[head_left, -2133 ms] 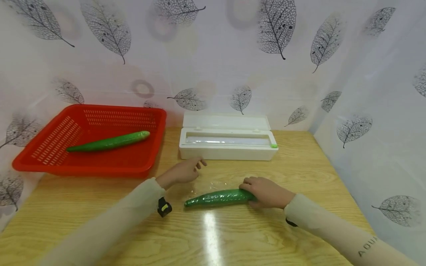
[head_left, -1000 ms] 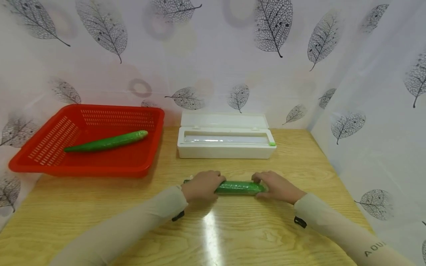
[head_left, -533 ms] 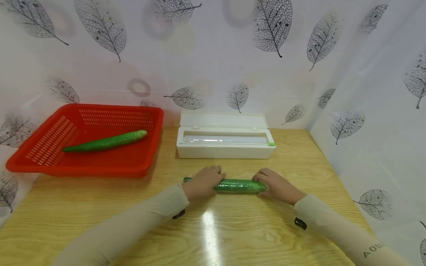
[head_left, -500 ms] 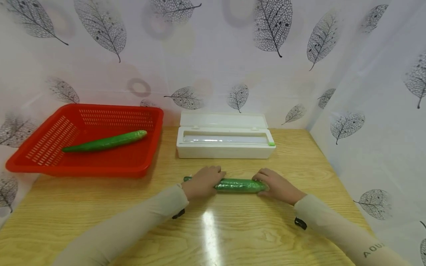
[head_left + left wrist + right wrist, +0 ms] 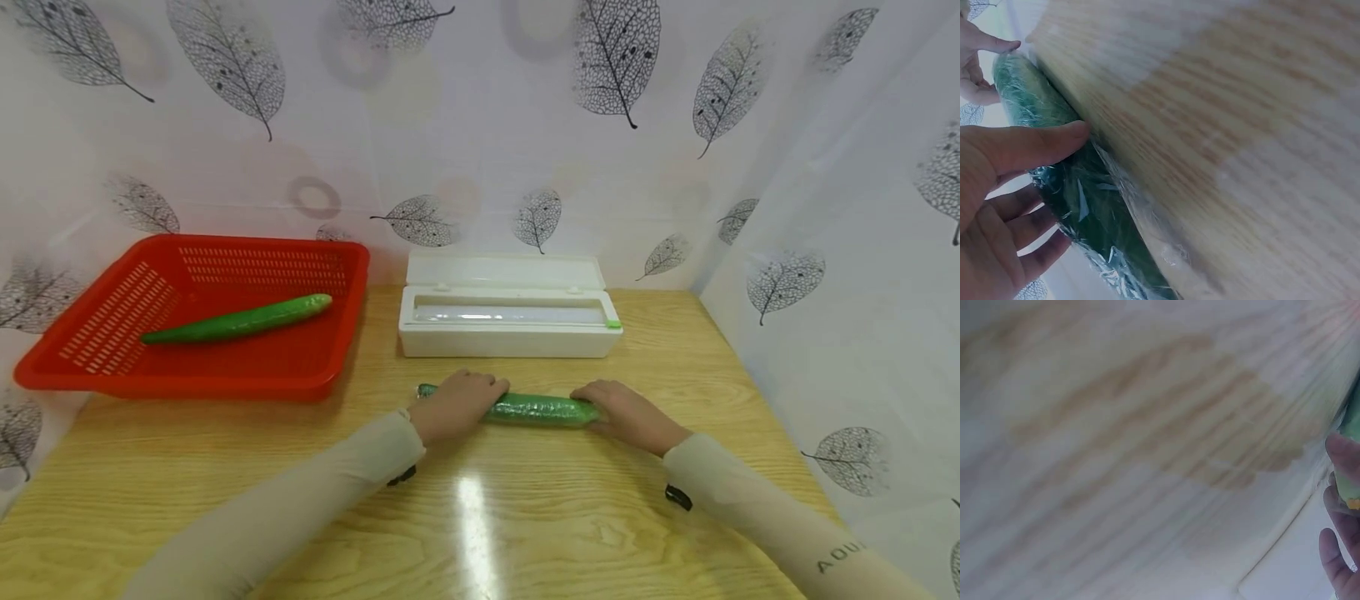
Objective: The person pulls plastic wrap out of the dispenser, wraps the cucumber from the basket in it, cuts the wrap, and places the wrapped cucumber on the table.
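A cucumber (image 5: 536, 409) wrapped in clear plastic film lies across the table in front of the person, with loose film along one side in the left wrist view. My left hand (image 5: 459, 406) grips it left of its middle, thumb on the near side and fingers on the far side. At the pale right end, my right hand (image 5: 628, 414) holds the cucumber between thumb and fingers. In the right wrist view only part of that hand (image 5: 1344, 506) shows at the right edge. The palm of the left hand hides part of the cucumber in the head view.
A red plastic basket (image 5: 187, 385) with another cucumber (image 5: 236, 323) in it stands at the left. Behind the hands sits a white cling film box (image 5: 510, 343), lid up, a roll visible inside. A leaf-patterned curtain (image 5: 480, 125) hangs behind the wooden table (image 5: 570, 517).
My left hand has come down from near the white box and taken hold of the cucumber. The cucumber has been turned over and shifted slightly away from the person, the right hand staying at its right end.
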`<state>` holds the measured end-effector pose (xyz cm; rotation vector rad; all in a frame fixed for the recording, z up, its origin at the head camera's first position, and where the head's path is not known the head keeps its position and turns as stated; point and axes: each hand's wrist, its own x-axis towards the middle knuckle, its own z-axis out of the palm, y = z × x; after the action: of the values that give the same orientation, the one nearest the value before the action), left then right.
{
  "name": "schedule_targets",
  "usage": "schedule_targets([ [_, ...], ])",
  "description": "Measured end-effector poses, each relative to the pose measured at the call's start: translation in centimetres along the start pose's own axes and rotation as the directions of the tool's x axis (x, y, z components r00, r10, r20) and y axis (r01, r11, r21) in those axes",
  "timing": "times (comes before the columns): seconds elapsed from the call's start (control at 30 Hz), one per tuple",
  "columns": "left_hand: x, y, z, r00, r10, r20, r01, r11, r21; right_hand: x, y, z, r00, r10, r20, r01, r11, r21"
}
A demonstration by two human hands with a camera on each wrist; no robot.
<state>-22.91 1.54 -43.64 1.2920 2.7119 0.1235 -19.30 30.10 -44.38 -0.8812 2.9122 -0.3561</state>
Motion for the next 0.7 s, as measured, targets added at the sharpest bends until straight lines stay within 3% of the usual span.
schedule_targets([
  [0.13, 0.18, -0.45, -0.18, 1.0, 0.019, 0.015, -0.018, 0.998, -0.063, 0.09, 0.08, 0.12, 1.0, -0.02, -0.013, 0.019, 0.999, -0.051],
  [0.3, 0.25, -0.77, -0.56, 0.994, 0.006, 0.108, 0.014, 0.983, -0.181, 0.18, -0.22, 0.15, 1.0, -0.009, -0.015, 0.008, 0.997, -0.074],
  [0.43, 0.32, -0.88, -0.38, 0.992, 0.002, 0.126, 0.01, 0.995, -0.096, 0.28, -0.21, 0.31, 0.999, -0.015, -0.052, 0.01, 0.996, -0.089],
  [0.57, 0.34, -0.88, -0.08, 0.994, 0.006, 0.107, -0.008, 1.0, 0.023, 0.58, 0.18, 0.68, 0.986, -0.089, -0.141, 0.069, 0.987, -0.142],
  [0.7, 0.35, -0.9, 0.05, 0.996, 0.002, 0.088, -0.008, 0.998, 0.065, 0.84, 0.45, 0.94, 0.976, -0.133, -0.175, 0.104, 0.981, -0.162],
])
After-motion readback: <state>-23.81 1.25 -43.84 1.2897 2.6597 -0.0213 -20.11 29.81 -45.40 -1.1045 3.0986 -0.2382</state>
